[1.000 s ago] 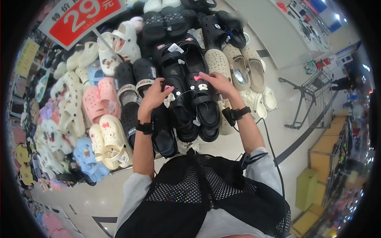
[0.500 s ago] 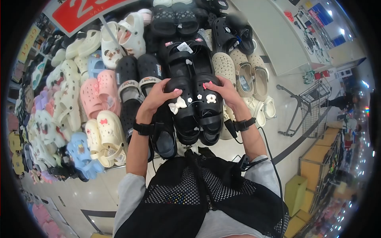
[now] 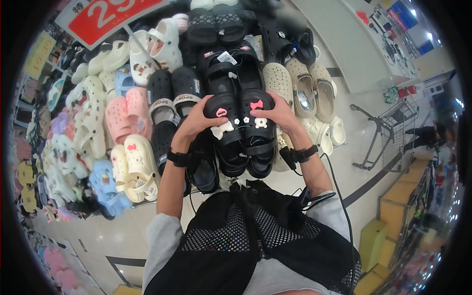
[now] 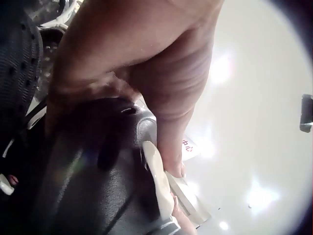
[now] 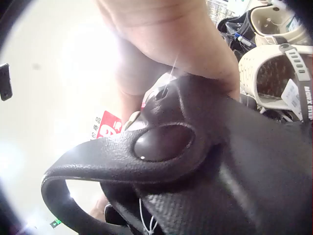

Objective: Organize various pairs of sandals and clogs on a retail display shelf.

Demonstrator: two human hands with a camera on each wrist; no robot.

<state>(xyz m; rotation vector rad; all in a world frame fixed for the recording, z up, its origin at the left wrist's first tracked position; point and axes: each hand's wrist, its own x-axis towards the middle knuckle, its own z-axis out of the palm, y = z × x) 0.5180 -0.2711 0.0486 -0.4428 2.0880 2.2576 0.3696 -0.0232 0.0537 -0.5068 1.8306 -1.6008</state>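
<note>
While the left hand [image 3: 195, 121] and right hand [image 3: 284, 117] grip the black clogs [image 3: 252, 133] near their toes, a loosened hold could drop one.

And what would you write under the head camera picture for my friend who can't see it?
A person's left hand and right hand grip a pair of black clogs, one decorated with a pink bow. Pink clogs and cream clogs lie to the left, beige clogs to the right. A sale sign is at top left.
</note>
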